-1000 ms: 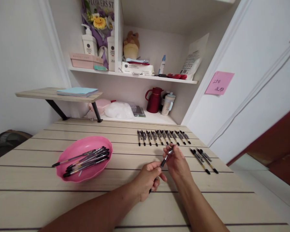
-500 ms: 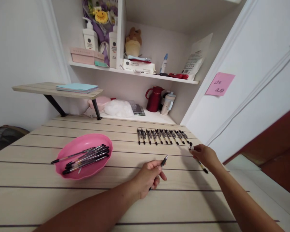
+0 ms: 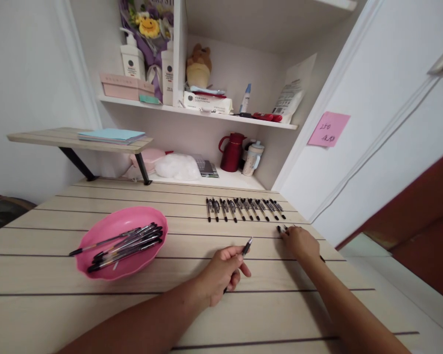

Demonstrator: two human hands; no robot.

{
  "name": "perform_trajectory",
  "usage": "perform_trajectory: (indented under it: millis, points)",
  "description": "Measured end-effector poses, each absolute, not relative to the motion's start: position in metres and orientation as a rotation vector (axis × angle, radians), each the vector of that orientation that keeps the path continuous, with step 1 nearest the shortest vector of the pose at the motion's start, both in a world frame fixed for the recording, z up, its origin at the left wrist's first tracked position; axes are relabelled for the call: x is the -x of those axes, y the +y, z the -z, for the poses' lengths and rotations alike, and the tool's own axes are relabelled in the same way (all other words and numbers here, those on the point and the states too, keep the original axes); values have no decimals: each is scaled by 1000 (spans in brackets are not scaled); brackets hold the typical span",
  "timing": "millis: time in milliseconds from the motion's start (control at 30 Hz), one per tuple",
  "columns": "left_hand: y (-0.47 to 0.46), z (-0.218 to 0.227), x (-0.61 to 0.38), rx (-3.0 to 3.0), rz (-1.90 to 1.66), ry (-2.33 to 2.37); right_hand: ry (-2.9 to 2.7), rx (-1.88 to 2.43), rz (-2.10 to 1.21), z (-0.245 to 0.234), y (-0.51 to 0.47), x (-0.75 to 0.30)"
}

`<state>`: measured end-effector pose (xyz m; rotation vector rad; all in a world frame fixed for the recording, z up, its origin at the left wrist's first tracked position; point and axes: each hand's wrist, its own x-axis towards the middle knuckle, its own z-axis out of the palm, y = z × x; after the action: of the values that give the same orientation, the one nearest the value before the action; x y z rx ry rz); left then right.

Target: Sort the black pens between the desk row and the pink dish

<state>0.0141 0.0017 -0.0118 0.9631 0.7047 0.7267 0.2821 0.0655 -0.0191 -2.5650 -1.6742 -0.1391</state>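
Note:
My left hand [image 3: 223,273] is closed around a black pen [image 3: 246,247], whose tip sticks up past my thumb. My right hand [image 3: 300,243] rests low on the wooden table [image 3: 96,314] to the right. Its fingers are curled down over a short second row of black pens [image 3: 281,228], and what they pinch is hidden. Beyond both hands lies a neat row of several black pens [image 3: 243,209]. A pink bowl [image 3: 133,216] at the left holds several more loose pens [image 3: 127,243].
A small wooden riser [image 3: 59,140] with blue papers stands at the back left. A red jug [image 3: 231,152] and a cup [image 3: 253,158] sit in the alcove behind the table. A pink note [image 3: 328,129] hangs on the white door, close to the table's right edge.
My right hand left the pen held in my left hand, carried a small piece out to the right and came down on the second row. My left hand stayed put.

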Motion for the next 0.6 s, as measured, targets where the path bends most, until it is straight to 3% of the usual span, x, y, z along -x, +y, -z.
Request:
perform_trajectory:
  millis: [600]
  points:
    - [2, 11, -14, -962, -715, 702, -1695, 2530, 198, 15, 53, -283]
